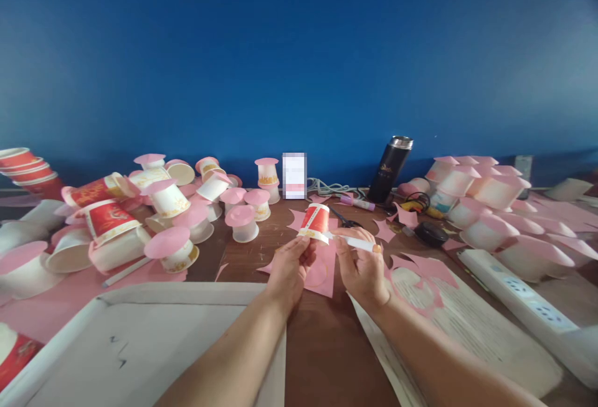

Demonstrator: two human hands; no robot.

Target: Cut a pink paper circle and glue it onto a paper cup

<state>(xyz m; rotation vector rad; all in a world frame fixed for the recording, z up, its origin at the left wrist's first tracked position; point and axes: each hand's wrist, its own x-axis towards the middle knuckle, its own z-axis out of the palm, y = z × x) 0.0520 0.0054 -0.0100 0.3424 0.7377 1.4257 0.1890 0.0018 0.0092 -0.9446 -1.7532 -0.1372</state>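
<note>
A red and white paper cup [314,221] with gold print is held upside down near the middle of the table. The fingers of my left hand [293,270] are closed on its lower rim. Just to the right, my right hand [362,270] grips a white tube-shaped stick [359,244] with an orange end, its other end pointing at the cup. Below the cup, between my hands, lies a pink paper sheet [322,273]. Dark-handled scissors [344,220] lie behind my right hand.
Many cups with pink paper tops [170,242] crowd the left; more [495,232] stand at the right. A white tray [154,332] is front left. A black bottle [391,169], phone [294,176] and power strip [523,298] are around. Pink scraps lie scattered.
</note>
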